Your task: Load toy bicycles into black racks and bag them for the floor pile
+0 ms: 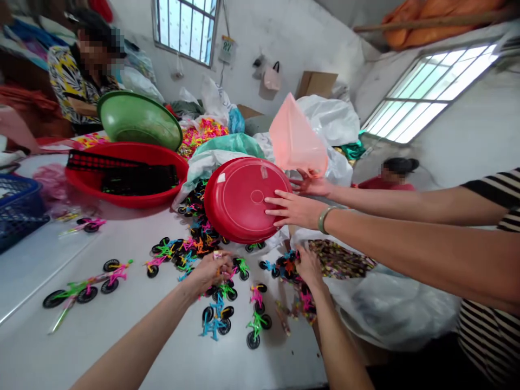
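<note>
Low over the bench [162,346]: the left hand [213,270] curled its fingers among the toy bikes [199,238]; whether it gripped one, I could not tell.
Right hand: this hand [309,266] reached down, fingers partly bent, at the heap's right side; its grip was also unclear.
Bikes: they lay heaped below the tipped red basin [247,200], with others spread toward the bench's near edge.
Handling: a light pinch on one frame, lifted straight up, would probably have freed it best, as wheels and frames looked tangled.
Clearance: hands kept low would have avoided the basin and the co-worker's two hands, one spread on its underside.
Bike count: too many overlapped to number.
Basins: at least three, the tipped one, an upright red basin [125,200] holding black racks [140,179], and a green basin [140,119].
Blue baskets: one [20,211], at far left.
Other people: three.
Windows: two.
</note>
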Motion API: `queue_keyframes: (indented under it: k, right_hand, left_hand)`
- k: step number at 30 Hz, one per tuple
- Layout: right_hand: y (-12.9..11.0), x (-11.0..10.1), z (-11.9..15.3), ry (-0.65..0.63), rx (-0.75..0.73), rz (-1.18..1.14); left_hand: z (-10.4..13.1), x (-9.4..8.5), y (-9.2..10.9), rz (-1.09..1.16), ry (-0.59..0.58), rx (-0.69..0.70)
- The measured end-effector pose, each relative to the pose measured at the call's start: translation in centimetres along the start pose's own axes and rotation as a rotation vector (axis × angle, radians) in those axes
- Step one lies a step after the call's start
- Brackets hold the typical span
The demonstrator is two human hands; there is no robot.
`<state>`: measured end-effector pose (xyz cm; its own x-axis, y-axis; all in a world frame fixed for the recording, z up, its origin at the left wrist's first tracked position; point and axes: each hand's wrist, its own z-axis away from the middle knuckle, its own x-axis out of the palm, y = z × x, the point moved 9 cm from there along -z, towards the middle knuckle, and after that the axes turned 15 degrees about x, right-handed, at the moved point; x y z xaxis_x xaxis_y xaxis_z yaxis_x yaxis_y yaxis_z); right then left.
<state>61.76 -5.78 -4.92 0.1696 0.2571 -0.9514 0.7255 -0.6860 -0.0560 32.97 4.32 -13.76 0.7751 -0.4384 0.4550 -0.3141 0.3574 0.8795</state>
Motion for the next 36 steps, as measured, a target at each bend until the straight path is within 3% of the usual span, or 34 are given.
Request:
queue_keyframes:
  k: [2,4,7,10,13,16,19,21,23,27,30,33,36]
  right_hand:
    - [-0.8,-0.3,-0.6,-0.028,-0.050,-0.007]
    - [-1.4,-1.9,-0.1,0.024,-0.060,-0.063]
    - [-2.8,-4.9,2.9,0.089,-0.026,-0.454]
    - [-5.5,-3.9,7.2,-0.147,0.115,-0.948]
    - [-10.0,-1.3,11.6,-0.458,0.208,-1.183]
    - [-13.5,-0.6,14.2,-0.660,0.147,-1.289]
    - [-14.6,-0.5,15.1,-0.744,0.124,-1.413]
    - [-14.9,-0.1,15.6,-0.739,0.120,-1.414]
    - [-15.5,0.3,16.4,-0.668,0.110,-1.342]
    - [-15.9,-0.6,16.9,-0.357,0.210,-1.225]
    - [-15.8,-2.5,16.2,-0.255,0.216,-1.198]
    - [-16.7,-3.5,15.4,-0.346,0.092,-1.120]
    - [-18.4,-2.3,16.0,-0.555,-0.019,-1.053]
  left_hand:
    - [0.6,1.0,-0.8,0.016,-0.035,-0.053]
    - [1.0,1.5,-1.4,0.015,-0.047,-0.082]
    - [1.5,2.1,-2.1,0.014,-0.027,-0.091]
    - [2.0,2.6,-2.0,0.045,0.010,-0.023]
    - [2.7,2.6,-1.0,0.102,0.007,0.070]
    - [3.8,1.0,0.0,0.110,0.011,0.066]
    - [5.0,-1.7,0.8,0.231,0.171,0.021]
    - [5.8,-2.7,0.9,0.320,0.287,0.020]
    - [6.2,-2.4,0.7,0.342,0.325,0.047]
    - [6.7,-1.4,0.5,0.238,0.307,0.177]
    - [7.2,-1.9,1.1,0.056,0.196,0.205]
    - [7.8,-3.2,1.9,-0.132,0.065,0.192]
    - [8.6,-4.6,2.7,-0.233,0.028,0.220]
